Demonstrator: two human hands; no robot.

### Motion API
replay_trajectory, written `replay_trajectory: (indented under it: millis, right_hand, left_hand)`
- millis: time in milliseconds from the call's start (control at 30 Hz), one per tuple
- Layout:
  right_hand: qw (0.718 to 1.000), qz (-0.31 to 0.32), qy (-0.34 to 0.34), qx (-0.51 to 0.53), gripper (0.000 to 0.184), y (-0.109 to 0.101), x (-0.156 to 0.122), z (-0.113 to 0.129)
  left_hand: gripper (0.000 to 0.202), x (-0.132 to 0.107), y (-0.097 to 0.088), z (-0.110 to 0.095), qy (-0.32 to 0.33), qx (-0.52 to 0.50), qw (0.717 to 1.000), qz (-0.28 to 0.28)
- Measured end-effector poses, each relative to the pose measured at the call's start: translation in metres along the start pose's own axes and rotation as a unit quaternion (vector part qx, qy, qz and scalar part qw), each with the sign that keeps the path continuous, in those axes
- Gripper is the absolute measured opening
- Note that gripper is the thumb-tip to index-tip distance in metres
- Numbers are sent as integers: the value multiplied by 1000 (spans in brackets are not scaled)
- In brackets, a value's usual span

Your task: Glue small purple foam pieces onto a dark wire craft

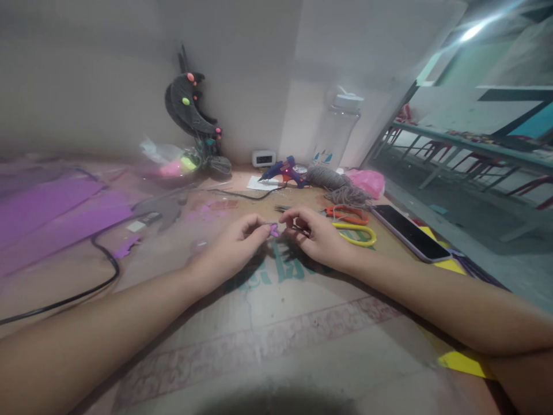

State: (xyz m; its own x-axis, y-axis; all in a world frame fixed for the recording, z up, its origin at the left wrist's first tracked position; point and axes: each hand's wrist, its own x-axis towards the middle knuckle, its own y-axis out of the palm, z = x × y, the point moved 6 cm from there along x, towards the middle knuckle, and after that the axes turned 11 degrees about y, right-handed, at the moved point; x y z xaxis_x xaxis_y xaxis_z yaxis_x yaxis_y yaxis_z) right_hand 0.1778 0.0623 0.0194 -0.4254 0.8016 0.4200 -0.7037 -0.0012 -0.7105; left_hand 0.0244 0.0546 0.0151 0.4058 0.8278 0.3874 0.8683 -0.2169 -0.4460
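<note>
My left hand (237, 241) and my right hand (314, 233) meet over the middle of the cardboard work surface (268, 323). Both pinch a small purple piece (274, 230), probably cut foam, between their fingertips. The piece sits just above the printed green letters on the cardboard. My right hand also seems to have a thin dark tool under its fingers, too small to name.
Orange scissors (348, 214) and yellow scissors (356, 233) lie right of my hands, then a phone (409, 233). Behind: a blue glue gun (283, 171), grey yarn (339, 185), a clear bottle (336, 129), a dark moon ornament (190, 109). Purple sheets (47, 213) and a black cable (97, 271) lie left.
</note>
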Motion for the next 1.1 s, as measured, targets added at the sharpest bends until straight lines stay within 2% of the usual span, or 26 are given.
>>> replay_trajectory:
  millis: [167,400,567,667,733,900,1100]
  right_hand:
    - [999,25,-14,-18,39,2,-2,2]
    - [1000,-10,23,4,12,-1,0,0]
    - [999,-38,7,-8,23,-4,-1,0]
    - [999,-44,13,-2,17,-6,0,3]
    - [999,-34,30,9,13,-7,1,5]
    - [997,19,72,36,19,-2,2,7]
    - [995,43,83,40,16,3,1,7]
  left_hand:
    - [24,0,1,2,15,12,1000,16]
    - [27,-3,3,1,16,44,998,30]
    - [26,-3,2,-2,21,53,998,29]
    - [25,-3,2,-1,26,60,998,25]
    - [25,-3,1,-2,37,70,997,16]
    - [23,-4,-3,-5,59,125,990,3]
    - [24,-3,-2,-7,82,157,984,12]
